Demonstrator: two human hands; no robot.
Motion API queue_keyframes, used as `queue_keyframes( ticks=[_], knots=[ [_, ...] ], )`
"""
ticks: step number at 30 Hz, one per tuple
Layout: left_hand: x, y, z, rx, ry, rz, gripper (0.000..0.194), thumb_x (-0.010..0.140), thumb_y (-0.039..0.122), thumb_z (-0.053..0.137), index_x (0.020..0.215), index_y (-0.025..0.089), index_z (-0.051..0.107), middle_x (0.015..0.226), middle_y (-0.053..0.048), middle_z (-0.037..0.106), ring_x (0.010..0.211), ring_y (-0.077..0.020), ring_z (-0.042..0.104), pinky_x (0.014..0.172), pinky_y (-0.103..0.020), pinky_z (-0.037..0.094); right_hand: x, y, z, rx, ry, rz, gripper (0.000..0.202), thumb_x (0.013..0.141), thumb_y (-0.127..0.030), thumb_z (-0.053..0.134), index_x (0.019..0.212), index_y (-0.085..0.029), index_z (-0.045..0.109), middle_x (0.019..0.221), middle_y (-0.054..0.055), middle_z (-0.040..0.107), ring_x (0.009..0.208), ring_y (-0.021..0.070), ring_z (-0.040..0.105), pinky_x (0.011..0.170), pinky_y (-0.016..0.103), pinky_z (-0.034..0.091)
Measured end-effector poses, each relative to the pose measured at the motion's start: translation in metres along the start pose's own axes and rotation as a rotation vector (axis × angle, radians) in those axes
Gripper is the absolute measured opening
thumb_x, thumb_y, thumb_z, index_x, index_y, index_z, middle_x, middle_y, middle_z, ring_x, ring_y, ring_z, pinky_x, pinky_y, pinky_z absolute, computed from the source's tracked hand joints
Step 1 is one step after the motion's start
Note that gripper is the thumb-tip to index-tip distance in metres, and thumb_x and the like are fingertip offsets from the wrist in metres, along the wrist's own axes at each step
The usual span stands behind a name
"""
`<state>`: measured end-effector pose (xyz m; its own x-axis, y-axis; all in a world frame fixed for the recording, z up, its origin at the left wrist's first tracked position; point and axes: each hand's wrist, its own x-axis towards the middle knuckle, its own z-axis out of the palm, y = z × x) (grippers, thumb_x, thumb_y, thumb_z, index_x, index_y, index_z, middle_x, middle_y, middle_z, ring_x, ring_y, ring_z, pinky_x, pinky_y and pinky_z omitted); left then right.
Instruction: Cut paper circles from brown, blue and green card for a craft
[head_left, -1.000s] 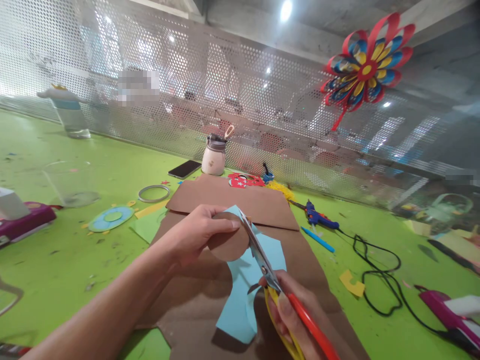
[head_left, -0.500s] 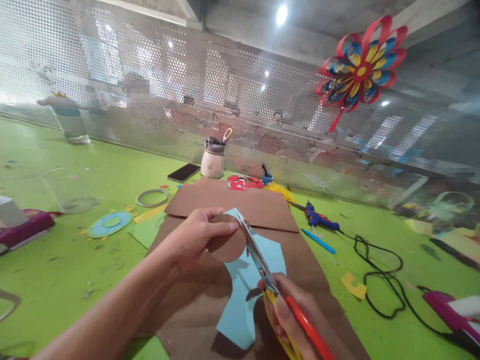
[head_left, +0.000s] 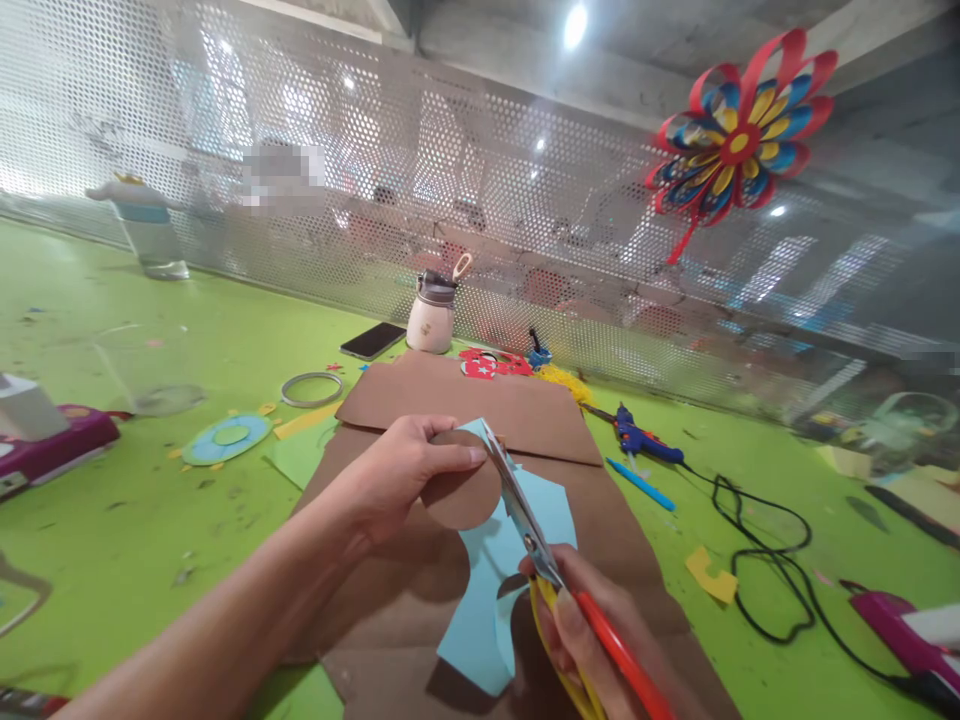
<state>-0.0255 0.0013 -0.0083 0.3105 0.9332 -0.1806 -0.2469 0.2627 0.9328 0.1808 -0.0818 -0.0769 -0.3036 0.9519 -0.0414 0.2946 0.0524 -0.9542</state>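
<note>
Around my grip on the brown disc (head_left: 459, 494), the left side is open: only bare green table (head_left: 135, 520). Just right of it the scissors (head_left: 525, 520) block the way. Behind it the brown cardboard (head_left: 465, 400) lies flat, no obstacle. Further right, the black cable (head_left: 765, 560) and glue gun (head_left: 637, 438) stand in the way.

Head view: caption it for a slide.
Left hand holds brown disc on blue paper; right hand cuts with scissors.
</note>
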Motion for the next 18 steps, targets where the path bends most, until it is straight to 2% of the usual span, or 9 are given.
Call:
queue_keyframes(
  ticks=[12,18],
  knots=[
    [0.0011,-0.0014,0.0010,-0.031,0.007,0.023,0.011,0.064,0.018,0.078,0.071,0.014,0.070,0.075,-0.002,0.071,0.068,-0.0110,0.062,0.064,-0.019,0.046,-0.0032,-0.0071,0.0016,-0.048,0.026,0.045,0.061,0.081,-0.074,0.033,0.096,-0.018,0.052,0.057,-0.004,0.033,0.047,0.0089,0.030,0.039,0.020,0.024],
    [0.0024,-0.0053,0.0011,-0.016,0.008,0.055,0.010,0.070,0.022,0.073,0.074,0.013,0.070,0.075,-0.003,0.070,0.067,-0.0092,0.060,0.062,-0.017,0.043,-0.0047,-0.0077,0.0042,-0.063,0.072,0.070,0.060,0.082,-0.074,0.034,0.095,-0.019,0.052,0.056,-0.005,0.031,0.045,0.0086,0.032,0.038,0.019,0.023]
  ],
)
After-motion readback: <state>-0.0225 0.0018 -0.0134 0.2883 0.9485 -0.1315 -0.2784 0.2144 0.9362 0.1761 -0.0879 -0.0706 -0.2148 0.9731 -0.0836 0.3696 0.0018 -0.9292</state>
